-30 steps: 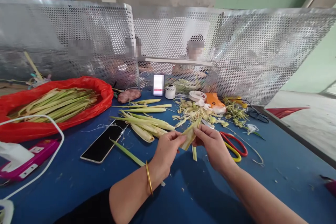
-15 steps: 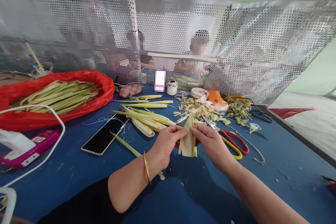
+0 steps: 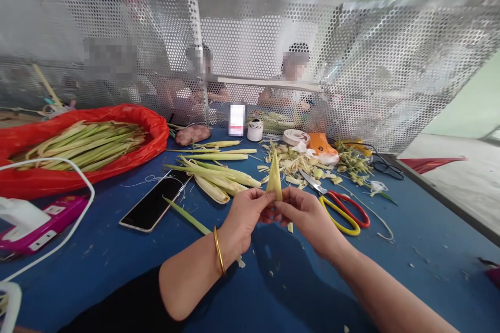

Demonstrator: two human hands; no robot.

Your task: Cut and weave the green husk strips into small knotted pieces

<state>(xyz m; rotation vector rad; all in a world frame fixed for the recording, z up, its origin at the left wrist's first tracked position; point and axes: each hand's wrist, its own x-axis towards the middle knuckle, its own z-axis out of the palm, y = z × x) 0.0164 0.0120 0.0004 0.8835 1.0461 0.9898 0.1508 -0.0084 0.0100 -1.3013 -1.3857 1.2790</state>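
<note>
Yellow-green husk [image 3: 274, 179], upright above left grip [image 3: 246, 214] and right grip [image 3: 308, 214], both pinching its base

No text is readable: the lit screen [image 3: 236, 120] near the frame's centre and markings on the white roll [image 3: 294, 140] are blurred.

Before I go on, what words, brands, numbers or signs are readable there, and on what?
None can be read.
Lit upright screen: blurred over.
White pot: dark marks, too small to read.
White roll: reddish print, too small to read.
Orange packet: dark marks, too small to read.
</note>
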